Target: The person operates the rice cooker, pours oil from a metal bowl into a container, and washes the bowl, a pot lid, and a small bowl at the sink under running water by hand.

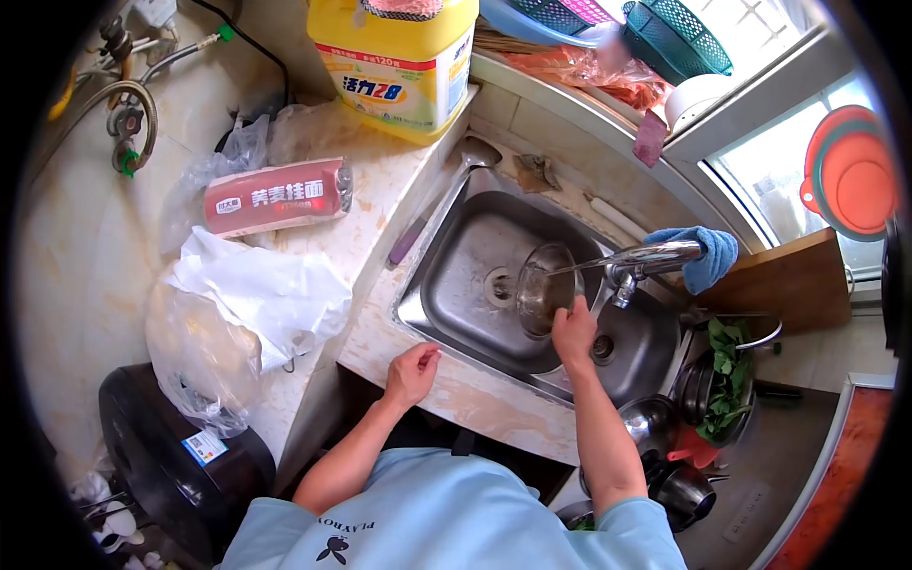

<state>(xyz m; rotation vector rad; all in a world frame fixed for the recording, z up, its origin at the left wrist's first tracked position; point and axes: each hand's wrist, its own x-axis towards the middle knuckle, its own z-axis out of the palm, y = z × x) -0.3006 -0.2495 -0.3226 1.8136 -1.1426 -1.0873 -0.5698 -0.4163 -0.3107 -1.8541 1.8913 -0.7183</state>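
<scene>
Over the steel double sink point(446, 275), my right hand point(574, 332) grips the rim of a clear round bowl point(543, 302). The bowl is tilted in the larger basin, under the spout of the chrome faucet point(655, 254), and a thin stream of water runs towards it. A blue cloth point(708, 258) hangs over the faucet's end. My left hand point(412, 376) is at the counter's front edge, left of the sink, with its fingers curled together; whether anything small is between them cannot be made out.
Left counter: pink noodle package point(275, 197), white plastic bag point(256, 294), yellow jug point(394, 71). A purple-handled utensil point(408, 239) lies along the sink's left side. Leafy greens point(727, 380), a kettle point(684, 492) and a wooden board point(788, 285) are at the right.
</scene>
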